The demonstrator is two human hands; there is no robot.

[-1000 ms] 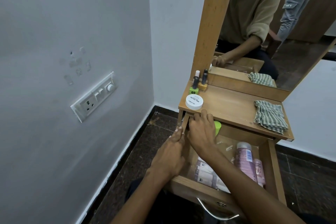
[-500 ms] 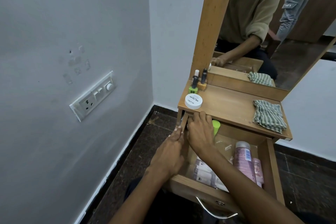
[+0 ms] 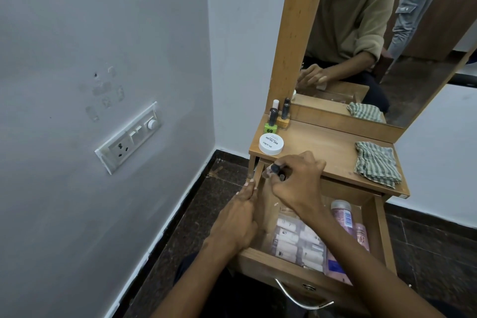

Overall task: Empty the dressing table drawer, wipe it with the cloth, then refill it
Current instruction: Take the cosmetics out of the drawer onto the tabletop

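Wooden drawer [image 3: 382,235] pulled open, part full; striped cloth [image 3: 376,166] crumpled on tabletop.

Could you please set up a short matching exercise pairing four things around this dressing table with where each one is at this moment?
Things:
1. round white plastic jar
2. green-and-white checked cloth
3. pink bottle with a barcode label
4. small dark-capped bottles

Places:
A. lying inside the open wooden drawer
B. held in the grip of the right hand
C. on the left part of the wooden table top, near the front edge
D. on the right part of the table top

Pairs: 1-C, 2-D, 3-A, 4-B
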